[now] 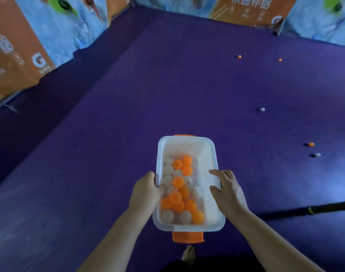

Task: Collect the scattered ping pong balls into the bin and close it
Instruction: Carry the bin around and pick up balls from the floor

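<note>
White plastic bin [187, 146], lid off, is held at lower centre of the frame above the purple floor [128, 95], half full of orange and white balls [178, 193]. The left hand [146, 191] grips its left rim. The right hand [228, 193] holds the right rim, fingers [216, 172] curled over it. Five loose balls [262, 109] lie at right.

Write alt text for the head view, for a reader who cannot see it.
A left hand and right hand hold an open white bin of orange and white ping pong balls over a purple floor. Five loose balls lie scattered far right.
</note>
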`<act>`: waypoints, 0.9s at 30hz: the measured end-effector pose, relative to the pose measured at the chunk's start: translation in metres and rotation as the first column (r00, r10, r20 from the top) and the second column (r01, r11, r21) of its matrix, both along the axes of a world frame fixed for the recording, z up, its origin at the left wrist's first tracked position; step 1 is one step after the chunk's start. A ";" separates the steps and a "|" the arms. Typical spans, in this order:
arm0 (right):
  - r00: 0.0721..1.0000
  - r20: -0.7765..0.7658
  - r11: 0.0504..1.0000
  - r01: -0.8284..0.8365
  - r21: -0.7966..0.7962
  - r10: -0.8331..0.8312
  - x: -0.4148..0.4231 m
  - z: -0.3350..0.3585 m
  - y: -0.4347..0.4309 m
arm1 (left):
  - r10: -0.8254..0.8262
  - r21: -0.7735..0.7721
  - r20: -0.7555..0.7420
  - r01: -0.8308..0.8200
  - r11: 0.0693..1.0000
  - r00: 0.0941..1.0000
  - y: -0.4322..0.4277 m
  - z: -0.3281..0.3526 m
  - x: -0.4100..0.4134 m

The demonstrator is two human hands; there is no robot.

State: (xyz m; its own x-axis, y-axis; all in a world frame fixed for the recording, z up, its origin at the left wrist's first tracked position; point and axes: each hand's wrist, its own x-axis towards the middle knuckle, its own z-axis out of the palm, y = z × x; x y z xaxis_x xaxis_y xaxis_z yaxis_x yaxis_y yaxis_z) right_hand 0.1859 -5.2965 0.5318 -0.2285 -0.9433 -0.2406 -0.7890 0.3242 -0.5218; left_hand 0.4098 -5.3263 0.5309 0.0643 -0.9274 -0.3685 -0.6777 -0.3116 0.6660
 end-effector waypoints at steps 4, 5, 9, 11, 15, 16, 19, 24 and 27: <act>0.999 0.006 0.999 -0.036 -0.002 0.036 -0.047 0.006 -0.051 | -0.004 0.014 0.017 0.004 1.000 1.000 -0.049 0.012 -0.044; 0.999 0.010 0.999 -0.053 -0.008 0.053 -0.055 0.008 -0.066 | 0.004 0.007 0.022 -0.004 1.000 1.000 -0.062 0.013 -0.052; 0.995 0.020 0.995 -0.097 -0.013 0.097 -0.077 0.012 -0.131 | 0.026 -0.009 0.062 -0.026 1.000 0.998 -0.116 0.018 -0.074; 0.993 0.038 0.994 -0.108 -0.016 0.108 -0.082 0.012 -0.163 | 0.038 -0.015 0.074 -0.037 0.999 0.997 -0.147 0.019 -0.079; 0.993 0.038 0.993 -0.111 -0.036 0.112 -0.090 0.012 -0.234 | 0.014 -0.014 0.057 -0.013 1.000 0.998 -0.221 0.020 -0.086; 0.994 0.036 0.994 -0.099 -0.041 0.100 -0.092 0.013 -0.253 | -0.004 -0.018 0.056 0.005 1.000 0.998 -0.243 0.021 -0.087; 1.000 0.017 0.998 -0.023 -0.053 0.024 -0.097 0.017 -0.310 | -0.072 -0.035 0.062 0.074 0.997 0.996 -0.316 0.024 -0.095; 0.995 0.017 0.993 0.094 -0.067 -0.093 -0.116 0.023 -0.392 | -0.196 -0.074 0.105 0.205 0.976 0.975 -0.427 0.038 -0.128; 0.985 0.029 0.981 0.172 -0.092 -0.170 -0.143 0.022 -0.432 | -0.260 -0.073 0.104 0.268 0.961 0.960 -0.486 0.038 -0.159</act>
